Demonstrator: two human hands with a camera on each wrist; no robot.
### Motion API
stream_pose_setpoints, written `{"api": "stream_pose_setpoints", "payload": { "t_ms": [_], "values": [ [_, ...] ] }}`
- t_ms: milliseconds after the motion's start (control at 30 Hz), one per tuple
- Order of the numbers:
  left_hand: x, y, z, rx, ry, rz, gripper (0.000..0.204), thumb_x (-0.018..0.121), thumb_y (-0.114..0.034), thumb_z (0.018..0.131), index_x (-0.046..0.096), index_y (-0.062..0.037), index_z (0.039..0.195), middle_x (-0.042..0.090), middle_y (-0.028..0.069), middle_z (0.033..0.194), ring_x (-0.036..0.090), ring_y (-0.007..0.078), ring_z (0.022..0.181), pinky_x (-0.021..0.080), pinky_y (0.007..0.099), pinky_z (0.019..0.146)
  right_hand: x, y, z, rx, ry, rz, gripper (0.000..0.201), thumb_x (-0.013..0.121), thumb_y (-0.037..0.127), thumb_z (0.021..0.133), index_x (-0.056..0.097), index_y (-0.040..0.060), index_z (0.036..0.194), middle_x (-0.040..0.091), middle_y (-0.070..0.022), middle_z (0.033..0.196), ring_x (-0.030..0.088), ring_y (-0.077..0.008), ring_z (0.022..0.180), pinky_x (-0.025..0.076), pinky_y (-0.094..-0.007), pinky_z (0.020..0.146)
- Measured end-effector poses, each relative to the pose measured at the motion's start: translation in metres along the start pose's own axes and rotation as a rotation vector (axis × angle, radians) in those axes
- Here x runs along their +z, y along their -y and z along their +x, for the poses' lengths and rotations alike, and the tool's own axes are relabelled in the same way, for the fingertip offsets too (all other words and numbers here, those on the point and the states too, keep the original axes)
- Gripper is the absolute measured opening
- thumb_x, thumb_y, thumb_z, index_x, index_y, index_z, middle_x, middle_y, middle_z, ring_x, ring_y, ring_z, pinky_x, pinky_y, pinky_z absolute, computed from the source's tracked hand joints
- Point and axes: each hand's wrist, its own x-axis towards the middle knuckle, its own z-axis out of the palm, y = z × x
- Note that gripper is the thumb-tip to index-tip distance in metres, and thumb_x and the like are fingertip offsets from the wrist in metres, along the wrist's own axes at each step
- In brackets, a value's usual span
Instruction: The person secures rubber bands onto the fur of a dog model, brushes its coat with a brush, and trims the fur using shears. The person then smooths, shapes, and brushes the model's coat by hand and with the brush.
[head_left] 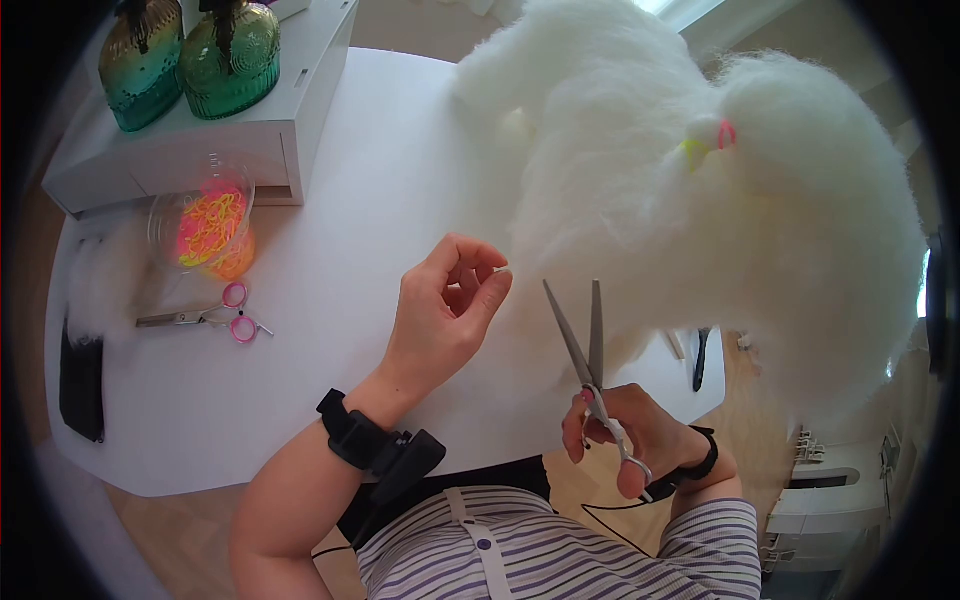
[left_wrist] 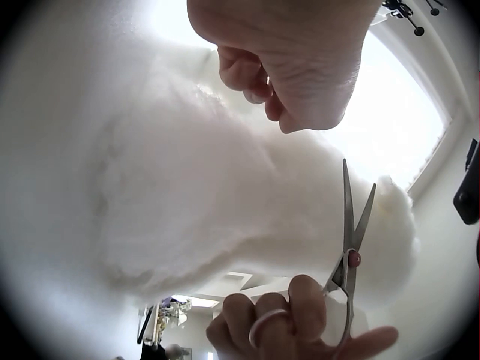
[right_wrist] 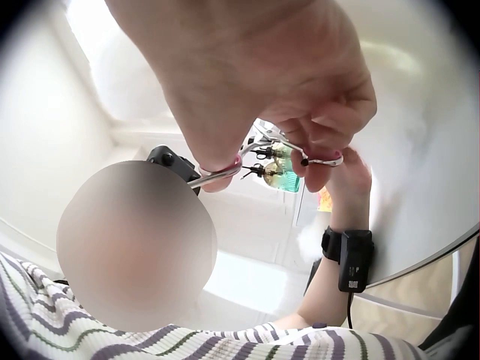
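A large, fluffy white dog-like figure (head_left: 620, 180) stands on the white table, with a pink hair band (head_left: 727, 134) and a yellow band (head_left: 694, 152) tied in its coat. In front of it, my right hand (head_left: 640, 425) holds a pair of silver scissors (head_left: 596, 345), the blades spread apart and pointing toward the coat. Thumb and a finger pass through the scissors' pink-lined rings in the right wrist view. My left hand (head_left: 445, 310) is raised beside the coat, fingers curled in and thumb tip close to the index fingertip. No object shows between them.
At left lie thinning scissors (head_left: 240, 328) with pink rings, a clear cup (head_left: 160, 235) of coloured rubber bands, a tuft of white fluff (head_left: 100, 290) and a black case (head_left: 82, 390). Glass bottles (head_left: 232, 65) stand on white drawers (head_left: 215, 155). A black-handled tool (head_left: 700, 360) lies at right.
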Motion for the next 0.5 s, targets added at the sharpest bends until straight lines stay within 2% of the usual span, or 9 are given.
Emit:
{"api": "stream_pose_setpoints", "payload": {
  "t_ms": [67, 133, 233, 267, 333, 467, 500],
  "values": [
    [0.0, 0.001, 0.0, -0.005, 0.004, -0.003, 0.009, 0.061, -0.005, 0.087, 0.053, -0.0032, 0.092, 0.054, -0.0012, 0.08, 0.052, 0.0029, 0.07, 0.044, 0.017, 0.058, -0.002, 0.002, 0.002, -0.013, 0.004, -0.009, 0.055, 0.079, 0.051, 0.059, 0.056, 0.0059, 0.079, 0.057, 0.0041, 0.063, 0.04, -0.0044, 0.05, 0.029, -0.0198, 0.046],
    [-0.001, -0.001, 0.0, -0.006, 0.011, 0.015, 0.009, 0.06, -0.006, 0.087, 0.053, -0.0031, 0.092, 0.055, -0.0009, 0.081, 0.052, 0.0026, 0.07, 0.044, 0.0169, 0.058, -0.007, 0.005, 0.001, 0.183, 0.101, -0.087, 0.066, 0.075, 0.063, 0.055, 0.055, 0.0061, 0.082, 0.058, 0.0039, 0.066, 0.043, -0.0056, 0.055, 0.032, -0.0212, 0.049],
    [-0.001, 0.002, 0.0, -0.003, 0.019, 0.016, 0.009, 0.06, -0.006, 0.088, 0.053, -0.003, 0.093, 0.056, -0.0003, 0.082, 0.052, 0.0024, 0.07, 0.044, 0.0168, 0.058, -0.004, 0.01, 0.003, 0.247, 0.054, -0.029, 0.066, 0.074, 0.064, 0.055, 0.055, 0.0065, 0.082, 0.058, 0.0039, 0.065, 0.043, -0.0056, 0.053, 0.032, -0.0209, 0.048],
    [-0.001, 0.003, 0.0, 0.002, 0.023, 0.0, 0.009, 0.06, -0.006, 0.088, 0.053, -0.0029, 0.093, 0.056, -0.0001, 0.082, 0.052, 0.0024, 0.07, 0.044, 0.0168, 0.058, -0.002, 0.008, 0.007, 0.247, 0.056, -0.029, 0.066, 0.074, 0.064, 0.055, 0.055, 0.0065, 0.082, 0.058, 0.0039, 0.065, 0.043, -0.0056, 0.053, 0.032, -0.0209, 0.048],
    [-0.001, 0.0, 0.0, -0.01, 0.029, 0.024, 0.009, 0.06, -0.006, 0.088, 0.053, -0.0028, 0.093, 0.057, 0.0001, 0.082, 0.052, 0.0026, 0.07, 0.044, 0.0168, 0.058, 0.003, 0.005, 0.015, -0.043, -0.001, 0.093, 0.054, 0.077, 0.053, 0.06, 0.056, 0.0073, 0.078, 0.056, 0.0044, 0.061, 0.039, -0.0039, 0.046, 0.027, -0.019, 0.044],
    [-0.001, 0.001, -0.001, -0.002, 0.04, 0.012, 0.009, 0.06, -0.007, 0.087, 0.054, -0.0024, 0.091, 0.057, 0.0002, 0.08, 0.052, 0.0029, 0.069, 0.044, 0.0168, 0.057, 0.003, 0.009, 0.018, -0.076, 0.016, 0.161, 0.054, 0.076, 0.054, 0.062, 0.055, 0.0069, 0.078, 0.056, 0.0041, 0.061, 0.04, -0.0033, 0.047, 0.028, -0.0184, 0.045],
    [-0.002, 0.002, -0.001, -0.002, 0.039, 0.013, 0.009, 0.06, -0.007, 0.087, 0.054, -0.0024, 0.091, 0.057, 0.0002, 0.08, 0.052, 0.0029, 0.069, 0.044, 0.0168, 0.057, 0.001, 0.01, 0.015, 0.06, 0.038, 0.11, 0.06, 0.073, 0.061, 0.061, 0.055, 0.0065, 0.08, 0.057, 0.0038, 0.062, 0.043, -0.0042, 0.051, 0.031, -0.0194, 0.047]
  ]
}}
